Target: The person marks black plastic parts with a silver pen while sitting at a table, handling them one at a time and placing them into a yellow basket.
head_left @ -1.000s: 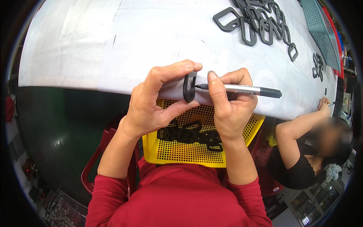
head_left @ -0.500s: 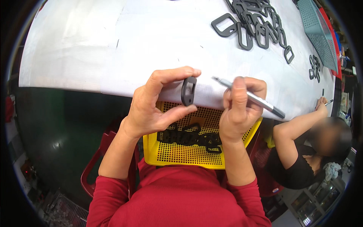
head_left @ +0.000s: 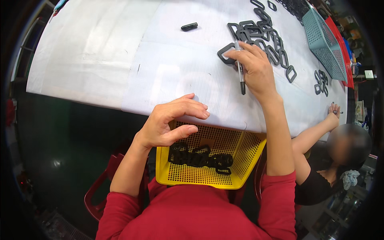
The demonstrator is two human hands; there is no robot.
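Observation:
My left hand (head_left: 168,121) hovers over the table's near edge and the yellow basket (head_left: 160,168), with fingers curved apart and nothing between them. Reaching out over the table, my right hand (head_left: 255,68) holds a silver-grey marker pen (head_left: 241,74) with a black end toward me. Its fingertips are at a black rounded frame piece (head_left: 225,58) on the near left side of a loose pile of similar black frames (head_left: 276,42). Whether they grip that piece is hard to make out. More black frames (head_left: 196,159) lie in the basket on my lap.
A black pen cap (head_left: 189,27) lies on the white table (head_left: 92,52). To the right are a small cluster of black frames (head_left: 321,83) and a blue-grey basket (head_left: 326,48). A co-worker's hand (head_left: 335,110) rests at the table's right edge.
The black frame piece that was in my left hand is no longer there. My right hand has moved away from me to the pile, still with the marker pen. The view has shifted slightly.

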